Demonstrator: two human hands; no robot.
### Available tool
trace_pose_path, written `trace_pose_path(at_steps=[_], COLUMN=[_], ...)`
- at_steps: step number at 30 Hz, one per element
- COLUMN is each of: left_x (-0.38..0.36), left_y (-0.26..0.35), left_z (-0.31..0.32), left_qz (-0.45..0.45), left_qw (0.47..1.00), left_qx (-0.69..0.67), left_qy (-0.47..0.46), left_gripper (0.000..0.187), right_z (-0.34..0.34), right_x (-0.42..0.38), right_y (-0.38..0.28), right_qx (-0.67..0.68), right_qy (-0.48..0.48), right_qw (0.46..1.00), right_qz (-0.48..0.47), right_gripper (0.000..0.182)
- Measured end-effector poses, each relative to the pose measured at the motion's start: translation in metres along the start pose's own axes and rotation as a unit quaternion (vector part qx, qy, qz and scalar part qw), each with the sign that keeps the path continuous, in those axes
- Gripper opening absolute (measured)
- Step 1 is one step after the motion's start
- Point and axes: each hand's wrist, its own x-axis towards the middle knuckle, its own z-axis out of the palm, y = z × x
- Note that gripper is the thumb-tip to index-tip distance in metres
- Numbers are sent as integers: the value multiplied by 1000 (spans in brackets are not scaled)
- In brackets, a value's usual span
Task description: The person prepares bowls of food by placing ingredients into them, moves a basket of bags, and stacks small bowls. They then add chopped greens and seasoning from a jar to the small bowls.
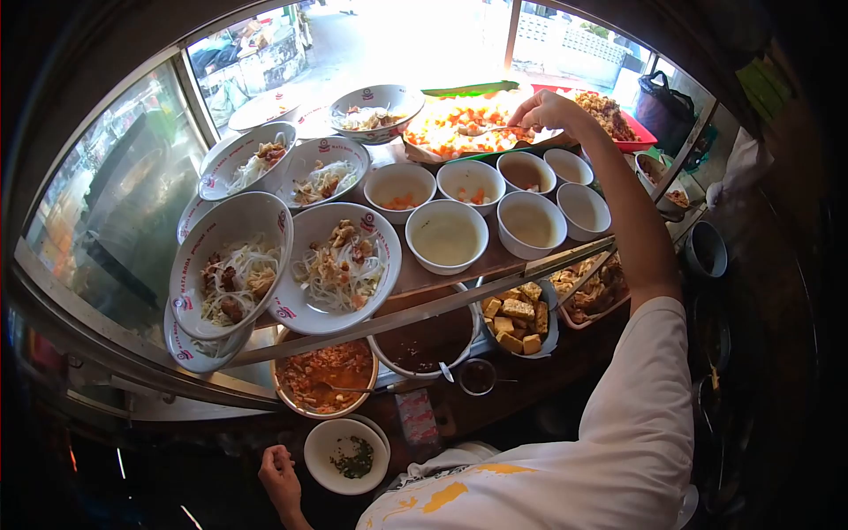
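My right hand (549,113) reaches across to the back of the counter, its fingers closed round a spoon (483,131). The spoon lies over a tray of diced orange and white food (442,119). In front stand white bowls, two with orange pieces in them, such as this bowl (399,193), and others with only liquid, like this broth bowl (445,237). My left hand (279,473) hangs low at the front with curled fingers, and nothing shows in it. Just right of it, apart, is a white bowl with chopped greens (346,456), stacked on another bowl.
Noodle bowls (346,268) overlap in stacks at the left, some tilted. Below the shelf are a red sauce pot (325,378), a dark pot (424,331) and a bowl of fried tofu (517,322). A glass pane (115,230) and a metal shelf rail (424,305) bound the space.
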Motion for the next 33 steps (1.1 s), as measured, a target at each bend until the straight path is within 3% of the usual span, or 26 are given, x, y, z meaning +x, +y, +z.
trace_pose_path(at_steps=[3, 4, 7, 8, 11, 12, 15, 16, 19, 22, 24, 27, 29, 31, 33], left_x=[1, 2, 5, 6, 9, 10, 13, 14, 15, 17, 15, 12, 10, 7, 5], left_y=[-4, -5, -8, -7, -5, -6, -5, -4, 2, 0, 12, 17, 16, 13, 10], left_z=[-2, -2, -2, -1, 1, 2, 3, 3, 1, 2, 3, 4, 4, 2, 0], left_qz=[4, 4, 10, 10, 12, 14, 25, 29, 25, 32, 26, 26, 28, 27, 15], left_qw=[1000, 1000, 1000, 1000, 1000, 1000, 999, 999, 999, 999, 999, 999, 999, 999, 1000], left_qx=[-1, 0, 0, 0, -4, -7, -12, -14, -1, 6, 16, 11, 5, 4, -2], left_qy=[-3, -5, -13, -15, -21, -22, -25, -26, -35, -36, -31, -29, -29, -31, -23], left_gripper=[24, 25, 25, 25, 25, 25, 25, 25, 26, 26, 27, 25, 23, 21, 20], right_z=[-14, -21, -49, -49, -58, -51, -27, -22, -15, -12, -7, 7, 19, 24, 27], right_x=[-25, -41, -76, -84, -112, -125, -145, -145, -146, -143, -117, -70, -45, -33, -18], right_y=[4, -2, 3, 9, 15, 4, 6, 23, 23, -10, -11, -3, -3, -14, -10], right_qx=[49, 86, 27, -13, -164, -206, -419, -448, -521, -437, -394, -372, -392, -368, -326], right_qy=[34, 39, 46, 96, 173, 214, 291, 307, 401, 445, 413, 355, 314, 213, 165], right_qw=[998, 993, 996, 994, 968, 950, 860, 838, 746, 776, 811, 844, 859, 905, 927], right_qz=[14, 72, 75, 41, 78, 92, 15, -47, -108, -92, -128, -155, -103, -24, -79], right_gripper=[22, 23, 25, 26, 29, 26, 21, 17, 17, 16, 15, 14, 15, 17, 21])
